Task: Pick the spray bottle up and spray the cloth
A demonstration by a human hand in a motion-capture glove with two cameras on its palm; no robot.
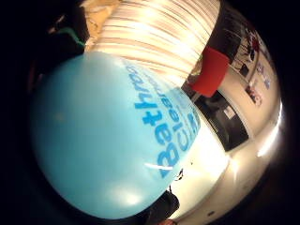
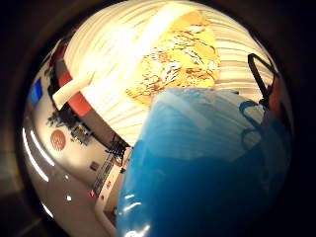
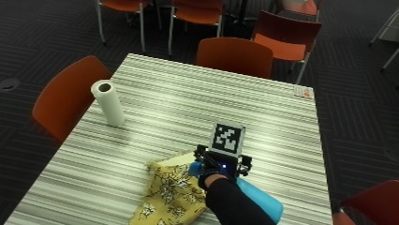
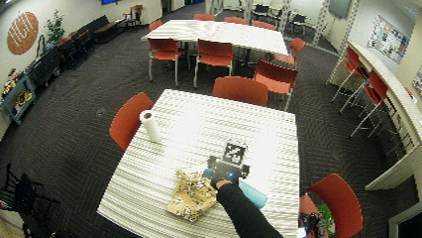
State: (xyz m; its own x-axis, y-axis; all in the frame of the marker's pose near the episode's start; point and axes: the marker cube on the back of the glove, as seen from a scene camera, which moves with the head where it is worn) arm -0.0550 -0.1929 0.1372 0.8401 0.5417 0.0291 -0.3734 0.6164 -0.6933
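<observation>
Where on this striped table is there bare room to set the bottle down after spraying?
Bare striped tabletop runs from the upright white paper roll across to the small card at the far corner. The near edge is crowded: yellow patterned cloth, blue spray bottle and gloved right hand.

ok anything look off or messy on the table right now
Nothing spilled or damaged. The yellow cloth lies rumpled near the table edge, and the blue spray bottle is tilted over beside it under the gloved right hand. The paper towel roll stands upright.
</observation>
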